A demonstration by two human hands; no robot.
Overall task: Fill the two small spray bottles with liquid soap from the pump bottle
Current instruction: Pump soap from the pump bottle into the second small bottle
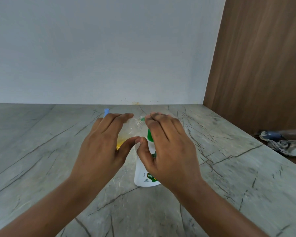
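Right hand (169, 151) over pump bottle (142, 177), marble counter (237, 177)

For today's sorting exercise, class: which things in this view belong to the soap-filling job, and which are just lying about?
In the job:
white pump bottle with its green pump
clear bottle of yellowish liquid, held by the left hand
right hand, over the pump
blue cap behind, possibly a spray bottle's

Lying about:
crumpled cloth, far right
wooden panel

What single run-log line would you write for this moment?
left hand: around clear bottle, yellow liquid inside | right hand: over green top of pump bottle, grip unclear | blue object: behind left hand | cloth: far right
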